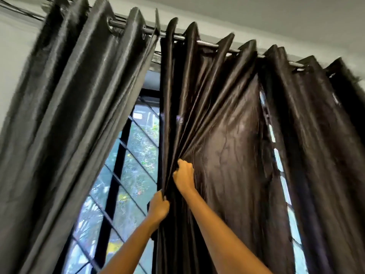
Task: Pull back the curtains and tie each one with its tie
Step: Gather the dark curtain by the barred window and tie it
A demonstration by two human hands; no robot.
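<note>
Three dark, shiny curtain panels hang by eyelets from a metal rod [207,43]. The left curtain [75,107] hangs slanting away to the left. On the middle curtain [223,123], my left hand [158,208] grips the left edge low down. My right hand [183,176], a little higher, bunches its folds. A third curtain [316,123] hangs at the right, with a narrow gap of light between it and the middle one. No tie is in view.
Between the left and middle curtains shows a window [136,155] with a dark frame and a diagonal metal grille, greenery outside. White wall at the left and white ceiling [276,20] above the rod. Dark cables run along the top left.
</note>
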